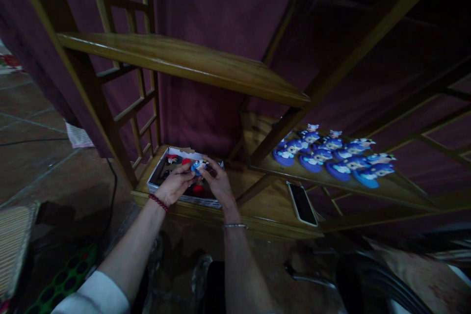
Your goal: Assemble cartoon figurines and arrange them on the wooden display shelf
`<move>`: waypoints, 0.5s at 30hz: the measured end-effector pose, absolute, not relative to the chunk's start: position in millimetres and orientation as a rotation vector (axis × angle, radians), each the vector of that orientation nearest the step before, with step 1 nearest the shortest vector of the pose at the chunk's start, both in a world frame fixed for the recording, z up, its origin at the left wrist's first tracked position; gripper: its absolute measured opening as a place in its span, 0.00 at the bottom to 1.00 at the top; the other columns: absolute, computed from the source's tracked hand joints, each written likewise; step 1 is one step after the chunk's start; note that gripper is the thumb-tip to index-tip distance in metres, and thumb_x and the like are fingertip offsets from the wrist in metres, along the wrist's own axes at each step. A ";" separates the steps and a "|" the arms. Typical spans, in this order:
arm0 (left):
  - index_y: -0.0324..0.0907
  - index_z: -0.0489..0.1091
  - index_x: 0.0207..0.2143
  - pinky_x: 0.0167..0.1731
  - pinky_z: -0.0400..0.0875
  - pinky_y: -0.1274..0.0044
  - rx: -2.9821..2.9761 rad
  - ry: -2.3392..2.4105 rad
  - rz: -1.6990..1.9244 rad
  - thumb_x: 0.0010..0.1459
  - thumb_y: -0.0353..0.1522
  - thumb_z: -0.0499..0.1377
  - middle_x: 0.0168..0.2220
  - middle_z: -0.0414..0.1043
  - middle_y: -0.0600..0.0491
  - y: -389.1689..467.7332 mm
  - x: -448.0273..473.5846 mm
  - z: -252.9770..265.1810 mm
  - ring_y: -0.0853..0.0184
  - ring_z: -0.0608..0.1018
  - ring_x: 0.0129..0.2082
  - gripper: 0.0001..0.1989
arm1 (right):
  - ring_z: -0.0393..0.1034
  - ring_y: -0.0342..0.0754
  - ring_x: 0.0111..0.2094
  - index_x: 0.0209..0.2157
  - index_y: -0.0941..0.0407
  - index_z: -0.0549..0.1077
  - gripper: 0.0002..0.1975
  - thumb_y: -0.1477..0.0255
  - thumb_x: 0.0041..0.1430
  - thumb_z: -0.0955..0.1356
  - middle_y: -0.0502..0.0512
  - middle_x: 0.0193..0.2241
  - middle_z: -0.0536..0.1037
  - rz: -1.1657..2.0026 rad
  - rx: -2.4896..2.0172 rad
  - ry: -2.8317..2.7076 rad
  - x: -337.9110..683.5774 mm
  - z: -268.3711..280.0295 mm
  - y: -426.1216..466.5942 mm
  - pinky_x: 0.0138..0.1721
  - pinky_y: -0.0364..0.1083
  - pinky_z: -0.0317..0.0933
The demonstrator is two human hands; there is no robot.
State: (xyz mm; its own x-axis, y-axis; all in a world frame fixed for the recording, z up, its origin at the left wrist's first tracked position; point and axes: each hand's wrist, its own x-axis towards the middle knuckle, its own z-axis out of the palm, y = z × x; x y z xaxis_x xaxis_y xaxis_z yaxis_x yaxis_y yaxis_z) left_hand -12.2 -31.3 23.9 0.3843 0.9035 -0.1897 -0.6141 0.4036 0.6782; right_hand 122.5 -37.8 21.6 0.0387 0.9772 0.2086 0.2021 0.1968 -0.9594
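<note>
With fingertips of our left hand [173, 185] and right hand [218, 182] closed around it, we hold the small blue figurine [198, 167] above the open carton [200, 201] at left, probably because so small a piece needs steadying, while similar figurines [348, 164] stand grouped at right.

A glossy finish is seen on the wooden upper shelf [176, 56], matt cloth in the curtain [221, 10]. Smooth, plastic-looking surfaces are shown by the shelved figurines [337, 170]. The box [202, 201] appears made of cardboard; shiny metal is suggested by the bangle [235, 226], smooth glass by the phone screen [302, 203].
</note>
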 end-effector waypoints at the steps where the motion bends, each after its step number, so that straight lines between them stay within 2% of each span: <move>1: 0.36 0.69 0.35 0.39 0.66 0.75 0.575 0.590 1.028 0.42 0.20 0.59 0.36 0.71 0.50 -31.1 -12.5 22.9 0.69 0.72 0.35 0.14 | 0.65 0.46 0.41 0.44 0.52 0.67 0.19 0.68 0.47 0.66 0.49 0.41 0.71 0.904 -1.226 -1.395 122.5 20.9 -37.4 0.44 0.45 0.59; 6: 0.36 0.70 0.35 0.40 0.65 0.74 0.626 0.565 1.011 0.41 0.21 0.60 0.36 0.70 0.50 -29.8 -13.4 17.2 0.69 0.71 0.36 0.14 | 0.66 0.45 0.38 0.41 0.52 0.68 0.17 0.66 0.46 0.66 0.49 0.37 0.73 0.896 -1.244 -1.413 123.0 20.9 -36.5 0.42 0.45 0.59; 15: 0.36 0.70 0.29 0.40 0.66 0.73 0.624 0.547 0.988 0.40 0.21 0.61 0.28 0.70 0.53 -29.5 -14.1 14.7 0.71 0.71 0.32 0.10 | 0.66 0.45 0.36 0.37 0.53 0.69 0.12 0.68 0.47 0.65 0.48 0.34 0.73 0.879 -1.224 -1.481 124.9 25.5 -39.4 0.40 0.44 0.60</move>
